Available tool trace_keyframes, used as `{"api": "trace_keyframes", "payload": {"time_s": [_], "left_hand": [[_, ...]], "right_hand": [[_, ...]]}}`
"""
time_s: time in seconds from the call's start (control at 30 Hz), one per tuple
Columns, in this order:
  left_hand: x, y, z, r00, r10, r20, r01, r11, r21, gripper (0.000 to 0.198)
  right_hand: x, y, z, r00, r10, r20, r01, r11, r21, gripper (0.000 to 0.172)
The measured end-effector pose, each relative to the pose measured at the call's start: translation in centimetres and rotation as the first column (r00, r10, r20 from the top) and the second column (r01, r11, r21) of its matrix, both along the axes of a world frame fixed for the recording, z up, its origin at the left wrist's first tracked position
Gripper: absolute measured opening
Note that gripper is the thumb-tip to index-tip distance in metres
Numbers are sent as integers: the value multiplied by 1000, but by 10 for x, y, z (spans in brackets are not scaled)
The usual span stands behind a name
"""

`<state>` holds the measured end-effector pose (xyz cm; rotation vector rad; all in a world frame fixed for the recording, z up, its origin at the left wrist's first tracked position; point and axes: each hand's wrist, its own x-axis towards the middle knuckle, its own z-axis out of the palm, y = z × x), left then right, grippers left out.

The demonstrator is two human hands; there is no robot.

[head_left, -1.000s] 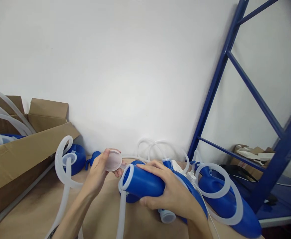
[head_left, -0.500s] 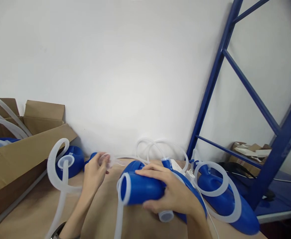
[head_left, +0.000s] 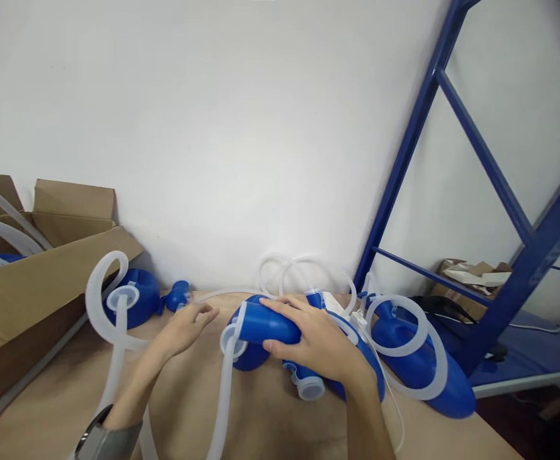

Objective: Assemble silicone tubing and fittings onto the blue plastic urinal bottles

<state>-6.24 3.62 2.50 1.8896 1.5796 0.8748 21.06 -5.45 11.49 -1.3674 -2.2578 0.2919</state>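
My right hand (head_left: 314, 344) is closed over the neck of a blue plastic container (head_left: 261, 327) lying on the brown table (head_left: 270, 425). A white ring (head_left: 231, 340) sits at the container's mouth, and a translucent tube (head_left: 217, 409) runs from it toward me. My left hand (head_left: 190, 326) rests low over the table just left of the container's mouth. Its fingers are stretched out and I see nothing in them. A small blue fitting (head_left: 177, 296) lies just beyond its fingertips. A short blue spout with a white cap (head_left: 307, 386) pokes out under my right hand.
An open cardboard box (head_left: 45, 281) with hoses fills the left side. Beside it stands a blue container with a ribbed white hose (head_left: 98, 300). Another blue container with a hose loop (head_left: 421, 367) lies on the right. A blue metal rack (head_left: 407, 160) rises behind it. Coiled clear tubing (head_left: 289, 268) lies at the wall.
My left hand, which held up a round translucent cap, has dropped toward the table with fingers spread; the cap is out of sight. My right hand has lowered the blue container onto the table.
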Motion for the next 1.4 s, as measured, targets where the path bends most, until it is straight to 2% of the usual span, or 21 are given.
{"api": "trace_keyframes", "payload": {"time_s": [0.07, 0.13, 0.2, 0.37, 0.47, 0.57, 0.67, 0.77, 0.87, 0.9, 0.97, 1.03, 1.1, 1.13, 1.2, 1.27, 1.33, 1.4], "left_hand": [[6, -17, 24, 969, -200, 146, 195, 980, 44, 51], [13, -32, 43, 910, -354, 215, 345, 935, 82, 47], [21, -42, 52, 899, -376, 227, 361, 927, 107, 45], [30, -45, 46, 906, -399, 143, 362, 903, 232, 41], [33, -43, 41, 938, -340, 73, 289, 879, 380, 42], [40, -43, 39, 944, -324, 63, 255, 838, 482, 44], [47, -45, 38, 942, -329, 71, 246, 816, 524, 45], [45, -46, 40, 922, -356, 153, 246, 843, 479, 49], [26, -40, 42, 882, -338, 327, 218, 910, 352, 56], [18, -36, 42, 884, -317, 344, 215, 928, 305, 57], [1, -25, 35, 937, -255, 239, 204, 954, 220, 57], [-12, -11, 20, 991, -132, -31, 135, 981, 135, 53], [-18, 2, -2, 960, 18, -279, -12, 1000, 25, 47], [-19, 8, -14, 949, 65, -308, -66, 998, 6, 41], [-18, 17, -34, 942, 90, -325, -101, 995, -19, 33], [-14, 22, -43, 953, 75, -295, -86, 996, -26, 27], [-10, 21, -38, 965, 37, -261, -42, 999, -14, 30], [-6, 12, -21, 987, -24, -159, 25, 1000, 8, 44]], "right_hand": [[-3, 3, -3, 999, -8, 31, 8, 1000, 8, 57], [-5, 6, -5, 999, -1, 47, 0, 1000, 24, 57], [-7, 8, -8, 998, 6, 57, -8, 999, 46, 58], [-9, 16, -15, 997, 23, 69, -29, 996, 86, 60], [-7, 21, -18, 997, 62, 51, -66, 995, 79, 62], [-4, 23, -19, 993, 117, 7, -117, 989, 88, 66], [-1, 23, -18, 987, 160, -27, -157, 984, 82, 65], [8, 22, -16, 977, 210, -45, -206, 976, 65, 63], [23, 19, -14, 975, 208, -79, -205, 978, 38, 63], [28, 19, -14, 978, 185, -92, -183, 983, 25, 63], [35, 18, -15, 985, 123, -125, -122, 992, 15, 63], [35, 20, -17, 983, 88, -159, -85, 996, 29, 62], [29, 22, -20, 978, 78, -194, -69, 996, 52, 66], [23, 24, -22, 975, 76, -207, -66, 996, 54, 68], [10, 27, -25, 972, 74, -222, -65, 997, 46, 69], [-2, 31, -28, 971, 72, -228, -68, 997, 26, 65], [-12, 35, -32, 971, 76, -227, -76, 997, 9, 59], [-18, 39, -37, 969, 93, -229, -89, 996, 26, 55]]}}
